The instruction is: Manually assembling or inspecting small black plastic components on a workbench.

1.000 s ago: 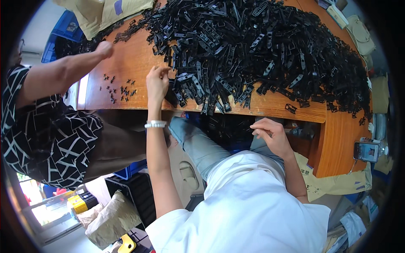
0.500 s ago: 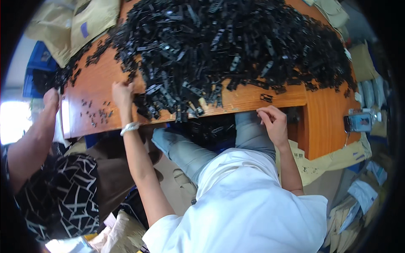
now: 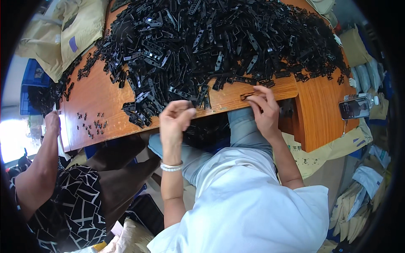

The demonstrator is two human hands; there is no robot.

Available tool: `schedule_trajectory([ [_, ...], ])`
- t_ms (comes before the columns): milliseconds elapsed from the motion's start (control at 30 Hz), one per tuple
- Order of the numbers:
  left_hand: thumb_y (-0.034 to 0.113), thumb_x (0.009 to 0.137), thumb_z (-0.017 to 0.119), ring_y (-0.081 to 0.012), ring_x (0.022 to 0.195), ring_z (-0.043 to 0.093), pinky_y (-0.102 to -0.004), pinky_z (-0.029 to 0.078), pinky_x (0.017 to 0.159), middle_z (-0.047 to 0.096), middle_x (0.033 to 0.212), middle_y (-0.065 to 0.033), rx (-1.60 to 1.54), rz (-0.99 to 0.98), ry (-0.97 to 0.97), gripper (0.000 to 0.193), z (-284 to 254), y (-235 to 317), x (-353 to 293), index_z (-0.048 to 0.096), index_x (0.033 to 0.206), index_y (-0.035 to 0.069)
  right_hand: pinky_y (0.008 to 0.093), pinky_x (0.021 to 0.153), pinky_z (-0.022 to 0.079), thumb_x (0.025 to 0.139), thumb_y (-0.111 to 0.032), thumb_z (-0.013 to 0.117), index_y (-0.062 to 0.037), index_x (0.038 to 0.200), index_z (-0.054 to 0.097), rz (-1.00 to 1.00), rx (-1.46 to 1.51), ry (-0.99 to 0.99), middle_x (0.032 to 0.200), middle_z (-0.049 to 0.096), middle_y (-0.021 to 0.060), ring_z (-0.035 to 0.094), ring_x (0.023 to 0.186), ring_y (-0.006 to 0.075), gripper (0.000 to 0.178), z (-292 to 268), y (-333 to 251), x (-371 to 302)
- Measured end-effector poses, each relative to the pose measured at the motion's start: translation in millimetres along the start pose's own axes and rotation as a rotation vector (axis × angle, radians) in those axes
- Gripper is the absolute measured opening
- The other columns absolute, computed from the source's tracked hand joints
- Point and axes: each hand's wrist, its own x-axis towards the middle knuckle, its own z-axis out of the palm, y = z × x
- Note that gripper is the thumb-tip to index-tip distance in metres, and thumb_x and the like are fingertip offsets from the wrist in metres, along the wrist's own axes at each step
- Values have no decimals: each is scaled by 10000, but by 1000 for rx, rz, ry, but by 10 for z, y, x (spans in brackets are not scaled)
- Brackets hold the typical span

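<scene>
A big heap of flat, slotted black plastic clips (image 3: 185, 50) covers much of the orange wooden table (image 3: 230, 97). At the table's front edge, my left hand (image 3: 173, 122) has its thumb and fingers drawn together. Something dark shows at its fingertips, but blur keeps me from telling what. Farther right, my right hand (image 3: 265, 111) pinches a small black clip (image 3: 247, 96) between thumb and fingertips, just over the tabletop. Loose clips from the heap lie between and beyond my hands.
Small black pieces (image 3: 90, 125) lie scattered at the table's left. A co-worker's hand (image 3: 52, 123) is at the left table edge. Paper sacks (image 3: 84, 31) stand at the back left. A phone (image 3: 354, 108) is at the right, beyond the table.
My left hand has come right, away from the scattered small pieces, to the front of the heap. My right hand has risen onto the clip at the table's edge and pinches it.
</scene>
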Motion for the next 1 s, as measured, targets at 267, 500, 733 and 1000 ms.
schedule_trajectory([
  [267,-37,780,575,-66,660,578,-174,445,568,620,813,-81,42,76,-305,146,361,-116,-204,612,921,-54,265,616,452,699,55,596,-41,828,604,-336,337,-139,984,571,104,564,755,199,161,24,-364,63],
  [500,-5,838,504,-203,616,623,-245,518,511,610,843,-167,-245,-19,-378,213,369,-98,-321,535,1037,-73,284,650,452,698,47,606,-28,829,607,-277,308,-140,917,581,99,570,772,219,152,58,-315,19],
  [733,-10,788,589,-188,687,626,-251,524,546,600,894,-139,-167,-36,-433,246,198,-310,-198,512,1015,-61,272,677,453,712,44,610,-3,839,608,-159,417,-116,892,585,102,579,802,223,136,69,-370,-18],
  [1000,-48,732,622,-193,926,594,-262,483,772,583,1051,-144,52,214,-436,434,303,-241,-306,462,1135,-51,272,643,443,691,33,626,-27,820,629,-192,428,-166,904,576,88,557,787,210,142,79,-325,-45],
])
